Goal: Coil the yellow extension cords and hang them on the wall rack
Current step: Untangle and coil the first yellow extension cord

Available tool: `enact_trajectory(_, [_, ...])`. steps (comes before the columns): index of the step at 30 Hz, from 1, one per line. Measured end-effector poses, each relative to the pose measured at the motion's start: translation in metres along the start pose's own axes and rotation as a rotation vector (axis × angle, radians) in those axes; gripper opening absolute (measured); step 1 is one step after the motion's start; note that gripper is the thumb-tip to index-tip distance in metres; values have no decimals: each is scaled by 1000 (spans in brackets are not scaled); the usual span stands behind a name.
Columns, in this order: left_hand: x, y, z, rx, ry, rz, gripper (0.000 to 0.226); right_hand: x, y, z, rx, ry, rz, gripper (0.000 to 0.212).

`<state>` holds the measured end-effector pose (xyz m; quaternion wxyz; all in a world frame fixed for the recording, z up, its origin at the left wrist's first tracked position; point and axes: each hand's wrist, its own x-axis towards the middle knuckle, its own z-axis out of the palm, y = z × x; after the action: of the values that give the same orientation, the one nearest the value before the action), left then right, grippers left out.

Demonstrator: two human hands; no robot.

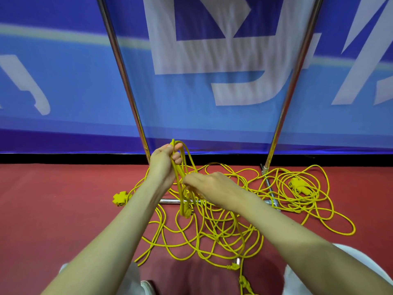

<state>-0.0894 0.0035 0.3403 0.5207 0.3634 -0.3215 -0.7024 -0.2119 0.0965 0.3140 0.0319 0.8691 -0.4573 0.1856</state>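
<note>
— How many hands? 
— Two: left hand (162,165), right hand (209,188). 
— Socket blocks on the red floor (53,209)? 
— Two yellow ones (120,198) (298,185). 
— Metal poles? 
— Two slanted ones (123,67) (294,75).

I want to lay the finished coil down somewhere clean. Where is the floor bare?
Bare red floor lies left of the left socket block, up to the black baseboard. It is crowded in the middle and on the right, where loose yellow cords cover the rack's base bars.

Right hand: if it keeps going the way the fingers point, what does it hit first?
Probably the cord strands hanging from the left hand. The right hand points left, fingertips already at them; the left wrist comes next. Depth is unclear.
</note>
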Motion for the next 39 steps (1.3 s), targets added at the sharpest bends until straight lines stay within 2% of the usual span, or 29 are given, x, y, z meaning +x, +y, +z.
enact_trajectory(1, [-1, -1, 1, -20, -3, -20, 20, 2, -1, -1, 6, 30, 51, 15])
enact_trajectory(3, [-1, -2, 2, -47, -15, -51, 17, 6, -6, -1, -16, 98, 167, 26])
enact_trajectory(5, [-1, -3, 2, -57, -30, -62, 14, 10, -8, -6, 31, 37, 278, 34])
enact_trajectory(6, [0, -2, 2, -49, -35, -55, 14, 9, -6, -8, 102, -61, 324, 34])
enact_trajectory(9, [3, 2, 0, -9, -37, -15, 14, 6, -4, -14, 295, -227, 348, 23])
enact_trajectory(11, [6, 6, -3, 4, -30, -6, 14, 4, 1, -21, 455, -340, 331, 29])
enact_trajectory(14, [10, 7, -8, 23, -40, -31, 16, 0, 14, -28, 478, -409, 222, 34])
enact_trajectory(19, [6, -4, -3, -47, -110, -258, 25, 4, 14, -24, 565, -155, 196, 24])
enact_trajectory(23, [0, -13, 1, -179, -180, -429, 32, 5, 11, -23, 514, 69, 307, 42])
enact_trajectory(25, [-2, -11, 4, -226, -166, -420, 25, 3, 14, -25, 353, 27, 473, 50])
enact_trajectory(27, [-3, -9, 5, -245, -168, -410, 20, 1, 16, -26, 175, -133, 650, 61])
enact_trajectory(28, [-4, -8, 6, -231, -180, -405, 20, 1, 18, -23, 163, -195, 702, 64])
enact_trajectory(30, [-6, -8, 6, -172, -210, -389, 23, 1, 20, -22, 371, -223, 724, 59])
enact_trajectory(32, [-6, -9, 6, -84, -244, -352, 27, 2, 23, -25, 715, -201, 637, 39])
enact_trajectory(34, [-5, -10, 4, 50, -282, -312, 28, 3, 27, -29, 933, -160, 527, 27])
enact_trajectory(37, [-6, -12, 1, 237, -344, -243, 29, 3, 30, -30, 914, 13, 449, 22])
enact_trajectory(39, [-13, -14, 5, 342, -354, -181, 29, 4, 32, -26, 780, 92, 466, 21])
